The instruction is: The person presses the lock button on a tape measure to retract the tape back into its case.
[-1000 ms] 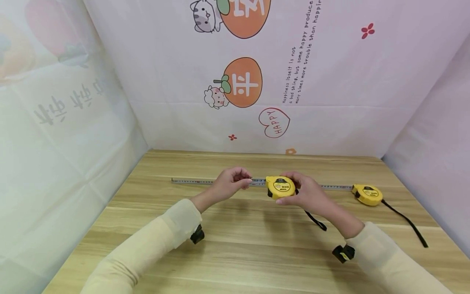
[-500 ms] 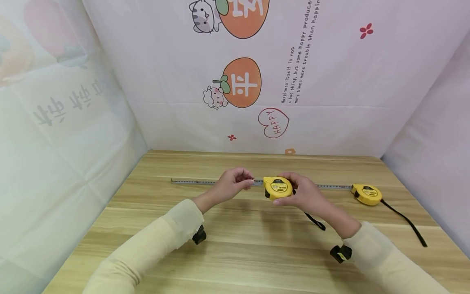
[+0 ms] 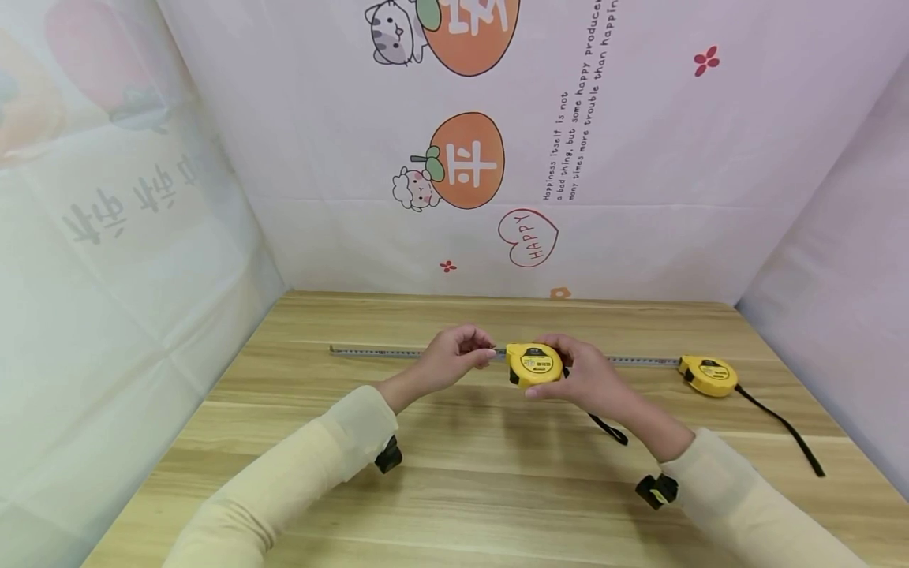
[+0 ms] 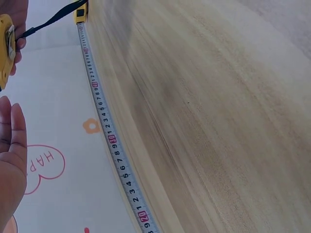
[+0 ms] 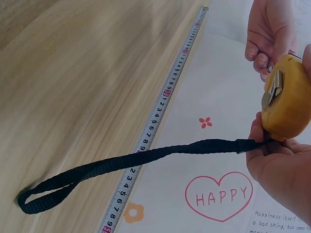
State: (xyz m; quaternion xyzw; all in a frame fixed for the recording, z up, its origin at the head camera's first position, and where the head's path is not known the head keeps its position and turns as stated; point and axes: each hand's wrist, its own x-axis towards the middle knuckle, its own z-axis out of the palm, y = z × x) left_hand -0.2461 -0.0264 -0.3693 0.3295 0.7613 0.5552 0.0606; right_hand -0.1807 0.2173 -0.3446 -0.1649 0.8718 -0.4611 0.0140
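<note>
In the head view my right hand (image 3: 592, 383) grips a yellow tape measure (image 3: 535, 364) by its case, held above the table. Its black wrist strap (image 5: 102, 167) hangs in a loop in the right wrist view. Just left of the case, my left hand (image 3: 454, 359) pinches the end of its short pulled-out blade (image 3: 501, 354) between thumb and fingers. Behind both hands a second yellow tape measure (image 3: 708, 376) lies at the right, its long blade (image 3: 376, 351) stretched leftward across the table. The hands hide part of that blade.
The wood-grain table (image 3: 454, 489) meets a printed white backdrop (image 3: 341, 197) close behind the long blade. White sheets also stand at both sides. The second tape measure's black strap (image 3: 784, 426) trails toward the front right.
My right hand has shifted slightly left with the tape measure, and my left hand slightly right. Less blade shows between them. The second tape measure stays put.
</note>
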